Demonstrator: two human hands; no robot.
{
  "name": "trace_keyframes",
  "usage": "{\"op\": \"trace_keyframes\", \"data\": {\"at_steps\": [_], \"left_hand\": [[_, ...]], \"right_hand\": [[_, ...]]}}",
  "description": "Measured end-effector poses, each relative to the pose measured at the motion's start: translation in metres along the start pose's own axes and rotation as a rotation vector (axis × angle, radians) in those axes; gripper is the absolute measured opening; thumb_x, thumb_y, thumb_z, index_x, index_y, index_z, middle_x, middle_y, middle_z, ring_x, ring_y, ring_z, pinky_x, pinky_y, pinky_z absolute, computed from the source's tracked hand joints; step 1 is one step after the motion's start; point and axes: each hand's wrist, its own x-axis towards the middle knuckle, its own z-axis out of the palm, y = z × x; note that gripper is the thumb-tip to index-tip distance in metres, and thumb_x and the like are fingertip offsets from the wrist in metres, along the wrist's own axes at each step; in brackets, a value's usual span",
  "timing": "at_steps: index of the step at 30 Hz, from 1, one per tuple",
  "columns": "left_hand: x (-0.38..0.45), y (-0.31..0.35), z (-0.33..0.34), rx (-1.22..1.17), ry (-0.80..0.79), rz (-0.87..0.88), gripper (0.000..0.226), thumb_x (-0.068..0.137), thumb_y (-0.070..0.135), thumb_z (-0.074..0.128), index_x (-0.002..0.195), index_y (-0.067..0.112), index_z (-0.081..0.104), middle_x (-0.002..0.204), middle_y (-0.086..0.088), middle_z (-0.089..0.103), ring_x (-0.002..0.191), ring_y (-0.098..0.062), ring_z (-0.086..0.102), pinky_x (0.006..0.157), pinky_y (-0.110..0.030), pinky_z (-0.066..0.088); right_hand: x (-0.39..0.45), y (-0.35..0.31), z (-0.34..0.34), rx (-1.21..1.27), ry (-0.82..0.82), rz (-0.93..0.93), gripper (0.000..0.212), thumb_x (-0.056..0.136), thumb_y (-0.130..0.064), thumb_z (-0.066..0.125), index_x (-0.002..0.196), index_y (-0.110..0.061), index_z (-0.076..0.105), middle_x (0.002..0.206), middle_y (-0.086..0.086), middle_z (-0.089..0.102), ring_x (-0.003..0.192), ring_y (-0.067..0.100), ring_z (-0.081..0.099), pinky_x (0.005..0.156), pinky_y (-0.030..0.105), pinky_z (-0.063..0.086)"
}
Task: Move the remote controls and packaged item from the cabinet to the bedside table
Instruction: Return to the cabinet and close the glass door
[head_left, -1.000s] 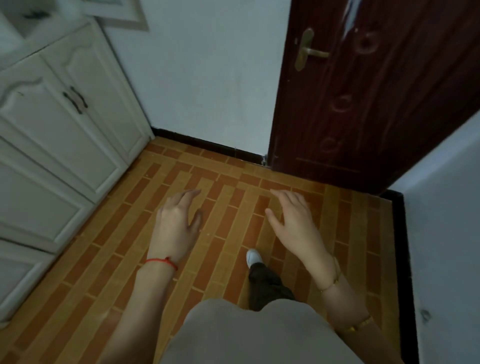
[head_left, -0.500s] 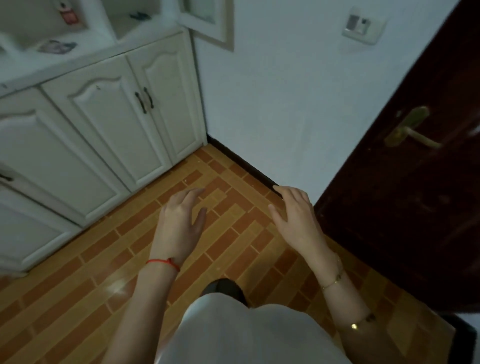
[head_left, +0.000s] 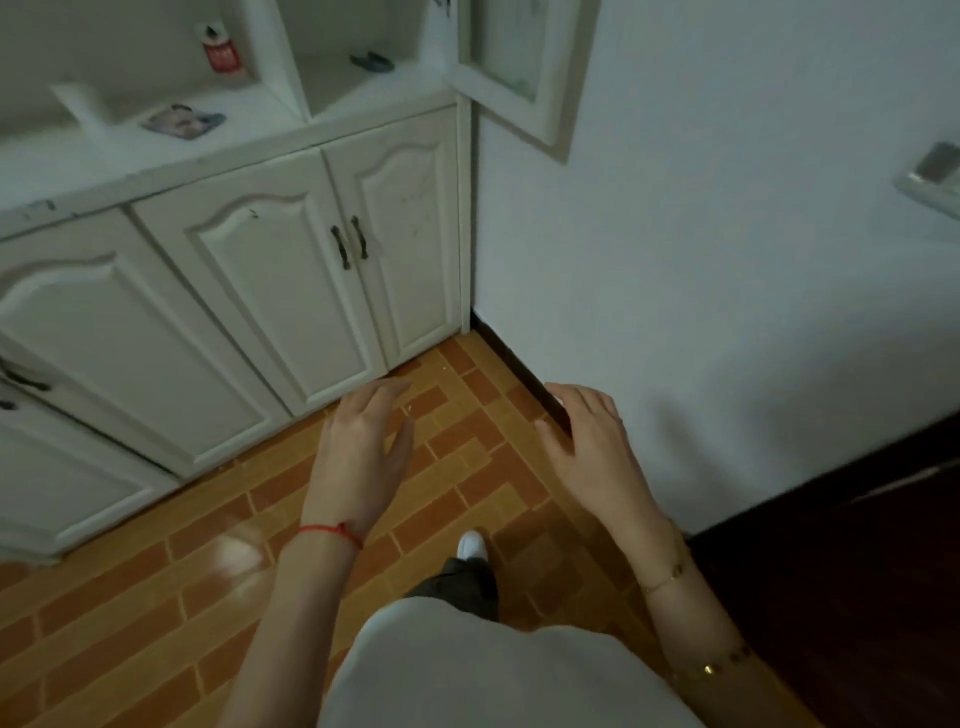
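Observation:
The white cabinet (head_left: 291, 270) fills the upper left, its open shelf at the top of the view. On that shelf lie a flat printed packaged item (head_left: 182, 120), a white remote-like bar (head_left: 83, 104), a small red-and-white pack (head_left: 221, 49) and a dark object (head_left: 371, 61) in the right niche. My left hand (head_left: 363, 452) and my right hand (head_left: 592, 447) hang over the floor, palms down, fingers apart, holding nothing. Both are well below and in front of the shelf.
Brown brick-pattern floor tiles (head_left: 156, 582) run under me. A white wall (head_left: 701, 291) stands to the right with a switch plate (head_left: 930, 182). A dark wooden door (head_left: 857, 571) is at the lower right. A glass cabinet door (head_left: 519, 67) hangs open above.
The view has swung left and up, from the door toward the cabinet, bringing the shelf and its items into sight. Both hands keep the same open pose in front of me.

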Motion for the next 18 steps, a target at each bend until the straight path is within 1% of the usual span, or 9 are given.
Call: {"op": "trace_keyframes", "data": {"at_steps": [3,5,8,11,18], "left_hand": [[0.065,-0.001,-0.005,0.004,0.025,0.021,0.038,0.094,0.018,0.058,0.133,0.016,0.055,0.129,-0.006,0.06,0.122,-0.025,0.054,0.103,-0.039,0.045],[0.105,-0.004,-0.007,0.001,0.032,0.031,0.038,0.094,0.017,0.059,0.132,0.016,0.056,0.129,-0.006,0.06,0.123,-0.026,0.053,0.104,-0.039,0.044],[0.154,-0.01,-0.008,0.001,0.027,0.054,0.039,0.094,0.018,0.059,0.133,0.017,0.055,0.129,-0.005,0.06,0.123,-0.025,0.053,0.105,-0.043,0.044],[0.191,-0.016,-0.007,-0.001,0.012,0.057,0.04,0.094,0.018,0.058,0.134,0.018,0.054,0.13,-0.004,0.06,0.124,-0.025,0.053,0.105,-0.046,0.044],[0.259,-0.024,0.002,-0.007,0.004,0.04,0.041,0.095,0.017,0.058,0.135,0.018,0.053,0.133,-0.005,0.059,0.125,-0.025,0.052,0.106,-0.042,0.044]], "right_hand": [[0.066,-0.008,-0.007,-0.006,0.034,-0.028,0.044,0.098,-0.03,0.049,0.14,-0.015,0.046,0.137,0.001,0.051,0.13,0.015,0.038,0.107,0.026,0.031],[0.103,-0.011,-0.01,-0.015,0.06,-0.037,0.043,0.099,-0.029,0.048,0.139,-0.015,0.045,0.137,0.001,0.051,0.13,0.014,0.037,0.105,0.022,0.027],[0.149,-0.014,-0.01,0.0,0.072,-0.029,0.044,0.099,-0.029,0.047,0.141,-0.016,0.044,0.138,0.001,0.05,0.13,0.014,0.037,0.107,0.024,0.027],[0.185,-0.012,-0.008,0.008,0.078,-0.02,0.044,0.099,-0.029,0.048,0.141,-0.017,0.044,0.138,0.001,0.05,0.13,0.014,0.037,0.106,0.021,0.024],[0.257,-0.004,0.002,0.031,0.084,-0.016,0.044,0.098,-0.028,0.05,0.14,-0.017,0.045,0.138,0.002,0.051,0.13,0.015,0.038,0.105,0.022,0.026]]}}
